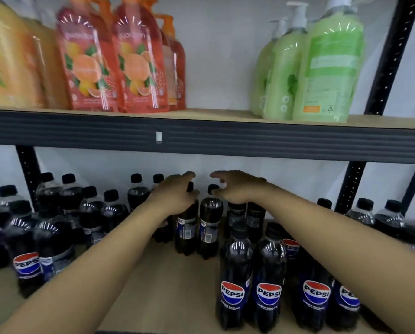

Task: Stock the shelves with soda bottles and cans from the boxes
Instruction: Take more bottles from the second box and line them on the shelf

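— What are the hands doing?

— Both of mine reach deep over the lower shelf [172,280]. My left hand [175,194] hovers at the neck of the left bottle [187,227]. My right hand [238,186] is at the cap of the right bottle [210,222]. Those two dark soda bottles stand upright, side by side and close together, in the middle of the board, with their back labels toward me.

— Are you gripping them?

— Not that I can see. On each hand the fingers are stretched forward and loose, with the thumb held apart below them and the bottle's cap in the gap. I cannot tell whether a thumb brushes the plastic, because the view is blurred there.

— And the rest of the stock?

— A front row of Pepsi bottles [234,273] stands near the edge under my right forearm, logos facing me. A cluster of bottles [52,242] fills the left side, and more stand along the back wall. On the upper shelf [201,138] are orange pump bottles [134,63] to the left and green pump bottles [329,68] to the right, beside a black upright [392,56].
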{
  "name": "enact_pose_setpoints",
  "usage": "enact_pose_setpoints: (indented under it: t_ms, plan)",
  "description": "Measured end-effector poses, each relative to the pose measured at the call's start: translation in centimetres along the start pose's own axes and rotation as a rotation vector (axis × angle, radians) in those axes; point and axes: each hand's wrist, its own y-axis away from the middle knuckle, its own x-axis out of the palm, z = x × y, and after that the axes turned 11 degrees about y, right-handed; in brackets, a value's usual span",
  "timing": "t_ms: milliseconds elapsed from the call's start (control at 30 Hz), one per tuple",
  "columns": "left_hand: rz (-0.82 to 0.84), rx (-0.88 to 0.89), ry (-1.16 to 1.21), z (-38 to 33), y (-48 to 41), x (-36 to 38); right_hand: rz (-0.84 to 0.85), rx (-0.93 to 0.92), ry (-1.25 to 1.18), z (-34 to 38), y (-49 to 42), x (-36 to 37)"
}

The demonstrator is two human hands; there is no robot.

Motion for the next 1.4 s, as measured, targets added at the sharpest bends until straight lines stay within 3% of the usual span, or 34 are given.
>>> enact_pose_setpoints:
  t_ms: [100,333,500,633,967,1167,1400]
  plan:
    - [0.044,0.004,-0.026,0.5,-0.6,0.2,0.047,-0.054,0.136,0.4,-2.1,0.4]
    - [-0.045,0.135,0.021,0.6,-0.4,0.6,0.006,-0.037,0.226,-0.4,-1.8,0.2]
    - [0.013,0.19,0.058,-1.3,-0.7,1.8,0.04,0.034,0.276,-3.1,0.2,-0.5]
    - [0.074,0.224,0.08,-3.7,-1.8,3.3,0.058,-0.027,0.303,-5.3,2.1,-1.2]
    - [0.107,0.201,0.004,-6.9,-2.7,4.5,0.079,-0.098,0.1,-9.4,2.9,-2.4]
    - [0.188,0.187,0.085,-7.0,-2.5,4.0,-0.032,-0.138,0.209,-10.0,1.4,-0.9]
    - [0.204,0.172,0.129,-7.0,-2.6,4.2,0.062,-0.183,0.033,-11.2,2.3,-2.2]
